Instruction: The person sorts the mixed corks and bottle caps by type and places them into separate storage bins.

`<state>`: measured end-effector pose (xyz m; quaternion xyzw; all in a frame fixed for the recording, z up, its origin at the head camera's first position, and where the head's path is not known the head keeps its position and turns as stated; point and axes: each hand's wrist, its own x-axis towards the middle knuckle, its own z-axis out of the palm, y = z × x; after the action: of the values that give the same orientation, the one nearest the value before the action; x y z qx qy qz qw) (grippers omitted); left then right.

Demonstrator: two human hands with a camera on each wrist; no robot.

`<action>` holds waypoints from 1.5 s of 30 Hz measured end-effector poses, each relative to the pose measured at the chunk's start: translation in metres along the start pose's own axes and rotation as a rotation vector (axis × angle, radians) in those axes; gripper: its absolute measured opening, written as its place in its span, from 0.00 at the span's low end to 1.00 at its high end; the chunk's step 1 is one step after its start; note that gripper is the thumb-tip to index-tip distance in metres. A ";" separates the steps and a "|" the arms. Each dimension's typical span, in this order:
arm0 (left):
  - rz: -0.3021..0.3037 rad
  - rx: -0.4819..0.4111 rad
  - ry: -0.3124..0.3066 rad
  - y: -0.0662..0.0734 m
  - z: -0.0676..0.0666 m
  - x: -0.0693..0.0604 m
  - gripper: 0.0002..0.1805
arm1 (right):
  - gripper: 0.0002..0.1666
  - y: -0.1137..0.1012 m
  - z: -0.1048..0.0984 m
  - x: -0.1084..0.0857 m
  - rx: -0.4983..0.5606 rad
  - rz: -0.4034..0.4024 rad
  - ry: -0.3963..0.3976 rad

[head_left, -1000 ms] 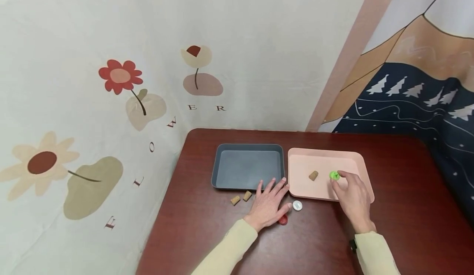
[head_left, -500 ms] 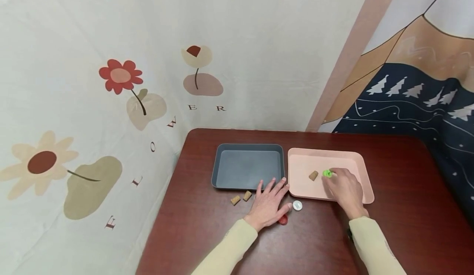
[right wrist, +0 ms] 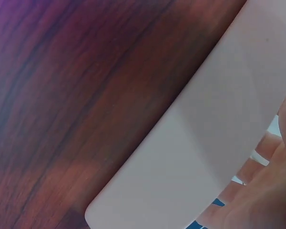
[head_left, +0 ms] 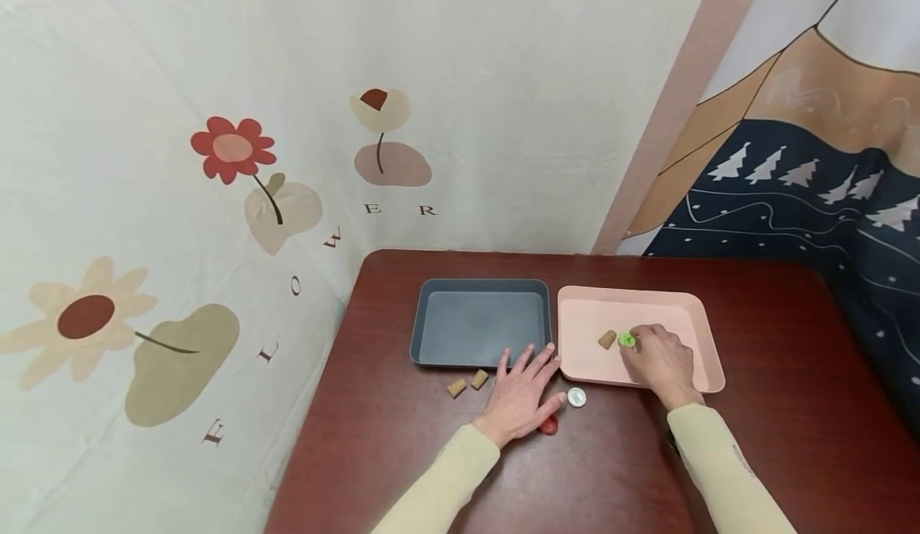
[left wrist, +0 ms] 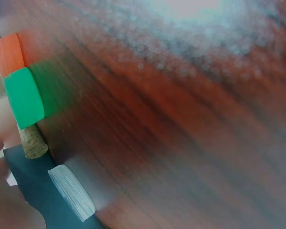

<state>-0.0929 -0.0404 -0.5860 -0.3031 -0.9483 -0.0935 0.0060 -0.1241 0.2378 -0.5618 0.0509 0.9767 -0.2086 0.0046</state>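
A: Right hand?
B: Right hand [head_left: 660, 362] clamped on the lime-green cap [head_left: 628, 340], thumb and finger pinching, cap at its fingertips over the pink tray [head_left: 693, 338]. Can't tell if cap touches tray floor
A: Next to it?
B: Cork [head_left: 607, 339] in same tray, just left of the right hand, near the cap
A: Left hand?
B: Left hand [head_left: 519, 398] palm down on the worktop [head_left: 604, 470], fingers spread apart, tips at near rim of the grey tray [head_left: 477, 326]. Red cap [head_left: 549, 425] by its thumb, white cap [head_left: 576, 397] just right of thumb, two corks [head_left: 457, 389] off its left
A: Left-wrist view?
B: Orange cap [left wrist: 10, 55] and darker green cap [left wrist: 26, 98] near left hand, can't match them to head view
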 end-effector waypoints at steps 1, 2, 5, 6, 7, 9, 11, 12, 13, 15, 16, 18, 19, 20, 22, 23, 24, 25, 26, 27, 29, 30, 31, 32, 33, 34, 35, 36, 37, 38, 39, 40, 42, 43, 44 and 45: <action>-0.001 0.000 -0.001 0.000 0.000 0.000 0.35 | 0.25 0.000 0.000 -0.001 -0.003 -0.003 0.002; -0.001 -0.001 -0.003 0.000 -0.001 0.001 0.35 | 0.26 0.000 0.000 -0.002 -0.004 -0.006 0.006; -0.001 -0.005 -0.007 -0.001 -0.002 0.001 0.35 | 0.26 -0.001 -0.003 -0.008 0.003 -0.032 0.046; -0.001 -0.006 -0.006 -0.001 -0.002 0.001 0.35 | 0.26 -0.001 -0.004 -0.011 0.010 -0.046 0.068; -0.002 -0.007 -0.005 -0.001 -0.003 0.001 0.35 | 0.26 -0.001 -0.005 -0.014 0.019 -0.061 0.091; -0.003 -0.006 -0.005 -0.002 -0.003 0.001 0.35 | 0.24 -0.002 -0.007 -0.022 0.042 -0.095 0.144; -0.004 -0.003 -0.004 -0.003 -0.003 0.001 0.35 | 0.23 -0.002 -0.008 -0.030 0.063 -0.127 0.195; -0.004 -0.003 -0.005 -0.003 -0.003 0.001 0.35 | 0.23 -0.002 -0.008 -0.034 0.070 -0.139 0.221; -0.003 -0.002 -0.005 -0.003 -0.004 0.001 0.35 | 0.22 -0.002 -0.008 -0.038 0.076 -0.148 0.244; -0.003 -0.003 -0.004 -0.004 -0.004 0.000 0.35 | 0.21 0.000 -0.008 -0.046 0.080 -0.163 0.289; -0.003 -0.007 -0.003 -0.004 -0.004 0.000 0.35 | 0.21 0.001 -0.008 -0.050 0.083 -0.168 0.309; -0.005 -0.012 -0.003 -0.005 -0.004 0.000 0.35 | 0.20 0.004 -0.007 -0.056 0.094 -0.172 0.342; -0.006 -0.016 -0.003 -0.005 -0.004 0.000 0.35 | 0.20 0.006 -0.007 -0.060 0.101 -0.172 0.353; -0.008 -0.019 -0.005 -0.005 -0.004 -0.001 0.35 | 0.20 0.007 -0.007 -0.063 0.105 -0.170 0.363; -0.013 -0.027 -0.006 -0.006 -0.003 -0.001 0.35 | 0.21 0.009 -0.006 -0.068 0.114 -0.162 0.373; -0.015 -0.028 -0.006 -0.006 -0.003 -0.001 0.35 | 0.21 0.010 -0.006 -0.070 0.117 -0.157 0.373; -0.016 -0.030 -0.006 -0.007 -0.003 -0.002 0.35 | 0.21 0.011 -0.005 -0.071 0.118 -0.151 0.373; -0.018 -0.033 -0.004 -0.007 -0.003 -0.002 0.35 | 0.21 0.011 -0.005 -0.072 0.117 -0.147 0.372; -0.019 -0.033 -0.002 -0.007 -0.003 -0.002 0.35 | 0.22 0.011 -0.005 -0.072 0.116 -0.145 0.370; -0.019 -0.031 0.001 -0.008 -0.003 -0.002 0.35 | 0.22 0.011 -0.004 -0.072 0.117 -0.144 0.369; -0.017 -0.029 0.006 -0.008 -0.003 -0.002 0.35 | 0.22 0.011 -0.003 -0.070 0.121 -0.146 0.365; -0.016 -0.029 0.005 -0.008 -0.003 -0.002 0.35 | 0.22 0.010 -0.002 -0.068 0.123 -0.146 0.362; -0.014 -0.026 0.005 -0.007 -0.003 -0.002 0.35 | 0.22 0.009 -0.001 -0.066 0.126 -0.146 0.355; -0.013 -0.023 0.006 -0.007 -0.002 -0.002 0.34 | 0.22 0.008 0.000 -0.063 0.125 -0.143 0.347; -0.012 -0.022 0.005 -0.007 -0.002 -0.002 0.35 | 0.23 0.007 0.000 -0.060 0.125 -0.141 0.336; -0.012 -0.022 0.004 -0.006 -0.001 -0.002 0.35 | 0.23 0.006 0.001 -0.056 0.122 -0.140 0.321; -0.013 -0.021 0.002 -0.006 -0.001 -0.002 0.35 | 0.24 0.004 0.001 -0.051 0.116 -0.137 0.298; -0.016 -0.018 0.001 -0.006 -0.001 -0.002 0.35 | 0.25 0.002 0.001 -0.046 0.108 -0.134 0.272; -0.018 -0.017 0.000 -0.005 0.000 -0.002 0.35 | 0.26 0.000 0.001 -0.040 0.099 -0.130 0.241; -0.019 -0.018 0.002 -0.005 0.000 -0.002 0.34 | 0.28 -0.001 0.002 -0.034 0.089 -0.123 0.207; -0.020 -0.021 0.000 -0.004 0.000 -0.001 0.34 | 0.29 -0.002 0.002 -0.028 0.078 -0.114 0.166; -0.021 -0.025 0.000 -0.004 0.000 -0.001 0.34 | 0.31 -0.004 0.002 -0.022 0.062 -0.101 0.121; -0.021 -0.033 0.001 -0.003 0.000 0.000 0.34 | 0.30 -0.004 0.002 -0.013 0.034 -0.077 0.046; -0.018 -0.036 0.003 -0.002 0.000 0.000 0.34 | 0.29 -0.004 0.003 -0.009 0.023 -0.068 0.021; -0.015 -0.039 0.004 -0.002 0.000 0.000 0.34 | 0.28 -0.003 0.003 -0.007 0.011 -0.061 0.005; -0.013 -0.040 0.004 -0.002 -0.001 0.001 0.34 | 0.27 -0.003 0.003 -0.007 0.009 -0.057 0.001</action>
<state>-0.0948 -0.0417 -0.5854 -0.2970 -0.9481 -0.1132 0.0010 -0.1179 0.2336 -0.5629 0.0231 0.9768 -0.2129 -0.0019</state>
